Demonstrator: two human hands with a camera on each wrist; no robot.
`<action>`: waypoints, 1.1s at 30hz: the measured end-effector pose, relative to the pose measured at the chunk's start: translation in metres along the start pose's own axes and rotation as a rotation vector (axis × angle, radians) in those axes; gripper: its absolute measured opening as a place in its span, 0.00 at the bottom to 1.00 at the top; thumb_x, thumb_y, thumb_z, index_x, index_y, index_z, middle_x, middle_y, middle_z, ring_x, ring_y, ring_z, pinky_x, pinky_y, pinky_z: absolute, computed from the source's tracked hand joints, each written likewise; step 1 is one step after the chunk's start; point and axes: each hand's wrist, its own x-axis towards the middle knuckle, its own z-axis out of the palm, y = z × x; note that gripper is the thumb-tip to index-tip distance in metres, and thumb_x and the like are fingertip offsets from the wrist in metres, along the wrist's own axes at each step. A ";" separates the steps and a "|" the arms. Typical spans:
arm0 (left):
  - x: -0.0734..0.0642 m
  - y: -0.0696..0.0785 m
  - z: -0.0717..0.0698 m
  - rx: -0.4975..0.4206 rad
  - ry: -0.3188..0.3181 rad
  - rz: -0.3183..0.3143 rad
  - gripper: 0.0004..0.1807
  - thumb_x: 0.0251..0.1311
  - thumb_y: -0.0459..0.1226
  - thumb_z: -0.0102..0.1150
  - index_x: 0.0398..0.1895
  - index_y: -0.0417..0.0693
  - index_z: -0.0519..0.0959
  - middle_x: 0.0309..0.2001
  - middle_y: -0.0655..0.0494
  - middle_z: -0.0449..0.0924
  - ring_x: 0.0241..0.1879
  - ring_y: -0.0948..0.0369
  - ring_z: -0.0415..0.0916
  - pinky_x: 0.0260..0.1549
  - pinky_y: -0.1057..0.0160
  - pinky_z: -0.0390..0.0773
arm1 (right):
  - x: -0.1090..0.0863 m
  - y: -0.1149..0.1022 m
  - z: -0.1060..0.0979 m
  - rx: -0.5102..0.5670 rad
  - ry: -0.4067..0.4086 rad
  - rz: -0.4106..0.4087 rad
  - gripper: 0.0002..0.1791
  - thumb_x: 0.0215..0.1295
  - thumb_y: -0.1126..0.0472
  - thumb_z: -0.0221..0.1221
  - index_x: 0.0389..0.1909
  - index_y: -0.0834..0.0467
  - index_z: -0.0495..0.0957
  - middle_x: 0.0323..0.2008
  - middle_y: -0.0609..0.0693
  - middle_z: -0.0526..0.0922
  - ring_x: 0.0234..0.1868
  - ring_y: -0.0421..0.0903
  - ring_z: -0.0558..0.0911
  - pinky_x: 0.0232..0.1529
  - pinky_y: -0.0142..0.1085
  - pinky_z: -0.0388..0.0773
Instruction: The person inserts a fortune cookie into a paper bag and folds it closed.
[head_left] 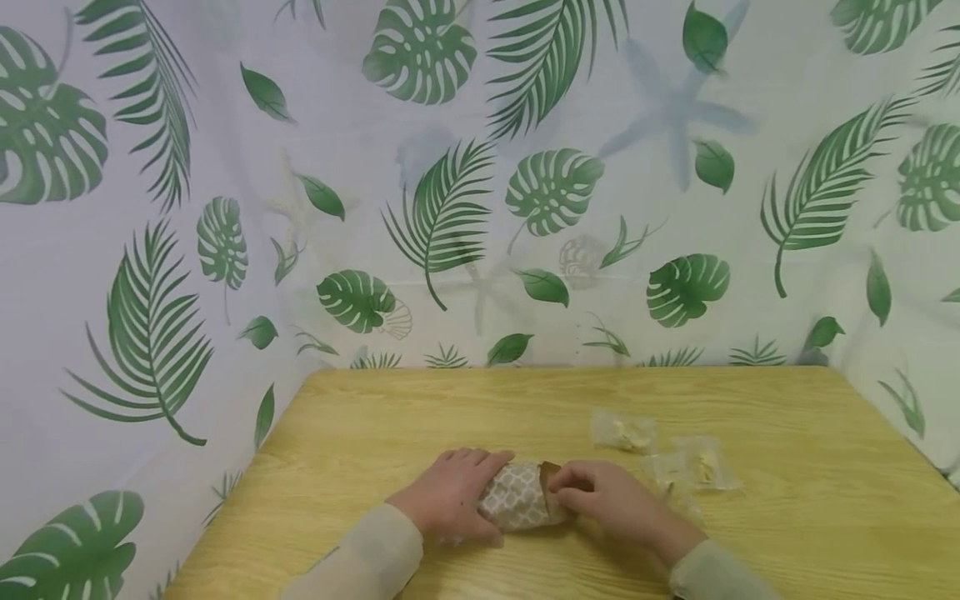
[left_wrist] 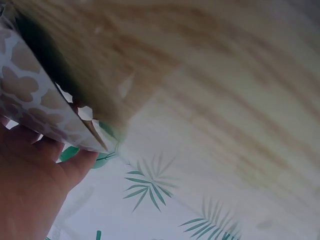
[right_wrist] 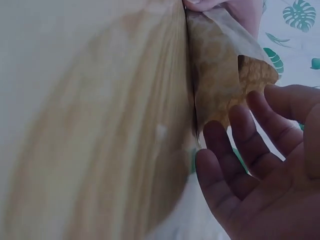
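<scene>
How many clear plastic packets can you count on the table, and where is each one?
3 are visible: a back packet, nearest the wall behind; a right packet, farthest right; and a middle packet, between that one and the right hand. Others may be hidden.

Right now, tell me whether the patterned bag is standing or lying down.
Lying down: the patterned bag stretches sideways along the table, left hand at one end, right hand at the other.
</scene>
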 end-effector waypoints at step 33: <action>-0.011 0.013 -0.001 0.111 0.072 0.024 0.59 0.45 0.62 0.75 0.80 0.62 0.55 0.69 0.61 0.68 0.68 0.54 0.64 0.71 0.43 0.55 | -0.055 0.040 -0.086 -0.556 0.267 -0.076 0.31 0.59 0.54 0.72 0.63 0.56 0.77 0.59 0.56 0.77 0.61 0.64 0.73 0.57 0.64 0.71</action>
